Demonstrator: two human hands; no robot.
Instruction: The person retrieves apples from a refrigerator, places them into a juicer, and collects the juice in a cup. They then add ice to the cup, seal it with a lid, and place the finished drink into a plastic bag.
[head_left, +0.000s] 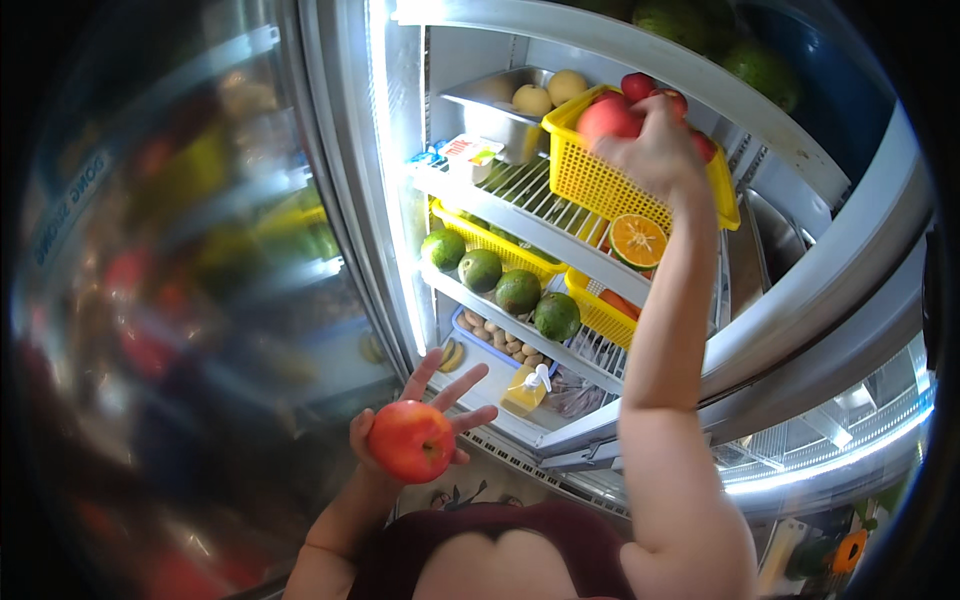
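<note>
A red apple (412, 442) rests in my left hand (456, 388), low in front of the open fridge. Its stem end faces up, and several fingers stretch out past it. My right hand (664, 156) reaches up to a yellow plastic basket (600, 184) on the upper wire shelf. Its fingers are around another red apple (606, 120) at the basket's rim; hand and fruit are blurred. More red apples (637, 87) lie behind in the basket, partly hidden by my hand.
Pale round fruits (532, 100) sit in a steel pan (517, 139) beside a milk-labelled pack (471, 154). A halved orange (637, 240), green fruits (517, 291) and a pump bottle (525, 390) stand lower. The glass door (187, 300) is at left, the fridge frame (795, 292) at right.
</note>
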